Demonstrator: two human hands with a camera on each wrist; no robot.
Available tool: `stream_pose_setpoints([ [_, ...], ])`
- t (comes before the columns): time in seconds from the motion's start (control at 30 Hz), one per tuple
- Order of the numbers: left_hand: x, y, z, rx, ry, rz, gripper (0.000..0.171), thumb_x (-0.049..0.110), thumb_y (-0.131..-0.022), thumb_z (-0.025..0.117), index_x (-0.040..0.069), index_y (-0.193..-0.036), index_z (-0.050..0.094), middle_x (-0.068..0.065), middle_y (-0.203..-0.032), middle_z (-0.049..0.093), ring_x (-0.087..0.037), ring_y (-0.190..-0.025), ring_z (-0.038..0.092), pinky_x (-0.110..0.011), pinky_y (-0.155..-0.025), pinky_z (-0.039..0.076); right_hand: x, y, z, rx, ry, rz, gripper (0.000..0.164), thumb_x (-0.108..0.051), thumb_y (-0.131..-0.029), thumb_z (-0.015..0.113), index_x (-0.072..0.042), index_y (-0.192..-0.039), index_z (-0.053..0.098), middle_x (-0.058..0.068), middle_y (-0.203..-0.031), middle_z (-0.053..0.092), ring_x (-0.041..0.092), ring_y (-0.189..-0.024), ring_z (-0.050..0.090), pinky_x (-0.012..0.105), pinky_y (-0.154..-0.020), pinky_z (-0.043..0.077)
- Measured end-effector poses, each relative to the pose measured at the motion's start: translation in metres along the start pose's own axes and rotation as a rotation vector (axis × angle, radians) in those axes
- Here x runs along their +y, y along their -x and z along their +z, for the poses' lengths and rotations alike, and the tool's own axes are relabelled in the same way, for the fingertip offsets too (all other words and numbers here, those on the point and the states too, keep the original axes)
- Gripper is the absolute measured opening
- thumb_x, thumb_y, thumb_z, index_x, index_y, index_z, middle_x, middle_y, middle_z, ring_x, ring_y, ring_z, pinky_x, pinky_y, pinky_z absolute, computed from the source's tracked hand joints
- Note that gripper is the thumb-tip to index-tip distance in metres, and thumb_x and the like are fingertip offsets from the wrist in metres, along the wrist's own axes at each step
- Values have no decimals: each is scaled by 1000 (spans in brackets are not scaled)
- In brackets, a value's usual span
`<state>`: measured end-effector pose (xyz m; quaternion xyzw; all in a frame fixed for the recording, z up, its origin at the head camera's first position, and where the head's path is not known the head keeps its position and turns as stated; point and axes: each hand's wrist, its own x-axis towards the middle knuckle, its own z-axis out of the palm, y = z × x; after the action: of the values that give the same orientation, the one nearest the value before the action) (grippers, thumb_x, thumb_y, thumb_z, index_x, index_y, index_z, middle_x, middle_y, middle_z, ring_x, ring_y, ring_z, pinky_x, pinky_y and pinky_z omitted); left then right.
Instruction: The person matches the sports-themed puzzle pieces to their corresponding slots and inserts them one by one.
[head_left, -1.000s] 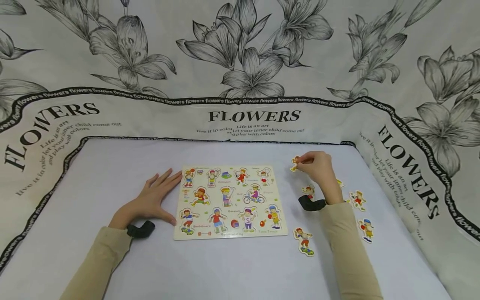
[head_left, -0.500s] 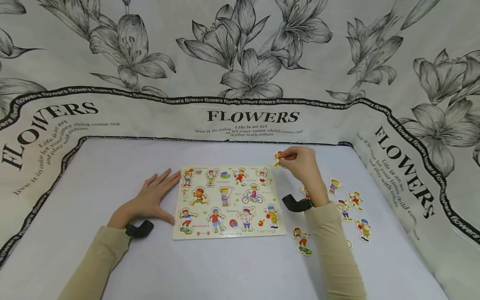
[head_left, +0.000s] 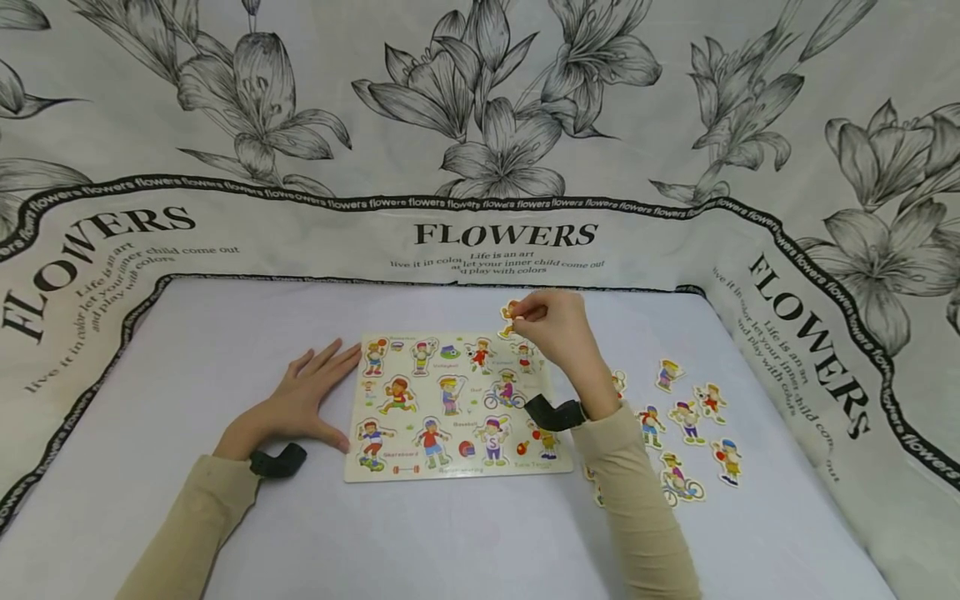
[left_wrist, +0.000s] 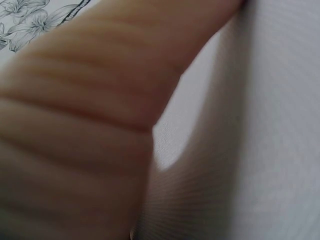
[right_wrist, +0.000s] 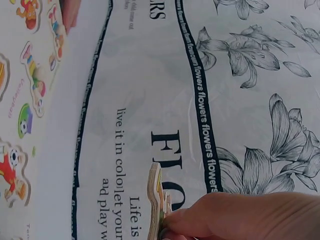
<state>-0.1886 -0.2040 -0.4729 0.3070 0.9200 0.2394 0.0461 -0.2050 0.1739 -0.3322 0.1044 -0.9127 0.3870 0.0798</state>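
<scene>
My right hand point(head_left: 553, 332) pinches a small figure-shaped puzzle piece point(head_left: 507, 318) just above the far edge of the puzzle board point(head_left: 420, 429). In the right wrist view the puzzle piece point(right_wrist: 155, 197) stands edge-on at the fingertips, its printed face mostly turned away. The board carries printed children at sports in three rows. Spread flat, my left hand point(head_left: 307, 400) lies on the cloth with its fingertips and thumb at the board's left edge. Skin and cloth fill the left wrist view, so its fingers are hidden there.
Several loose pieces lie right of the board: a cyclist point(head_left: 681, 482), a baseball player point(head_left: 686, 422), a golfer point(head_left: 667, 375), a footballer point(head_left: 709, 403) and a table-tennis player point(head_left: 727, 462). Others are partly behind the right forearm. Behind the table rises a flower-printed cloth point(head_left: 506, 150).
My right hand has carried the puzzle piece leftward, from right of the board to over its far edge. This uncovers the cyclist piece. The left hand stays in place.
</scene>
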Motion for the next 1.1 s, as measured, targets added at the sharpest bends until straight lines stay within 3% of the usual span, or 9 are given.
stream_pose_setpoints([
  [0.6,0,0,-1,-3,1,-3,139,76,-54,80,7,-159,20,-10,-165,15,-37,-151,0,-61,-116,-1,-41,-9,46,-110,-15,-72,10,2,-83,67,-1,-88,75,8,-82,71,18,-69,65,29,-60,54],
  [1.1,1,1,-1,-6,1,-8,139,76,-54,80,6,-158,20,-10,-165,16,-36,-151,0,-61,-116,-1,-57,-6,87,-233,-10,-65,9,3,-84,67,-1,-87,74,5,-82,70,14,-67,62,24,-57,50],
])
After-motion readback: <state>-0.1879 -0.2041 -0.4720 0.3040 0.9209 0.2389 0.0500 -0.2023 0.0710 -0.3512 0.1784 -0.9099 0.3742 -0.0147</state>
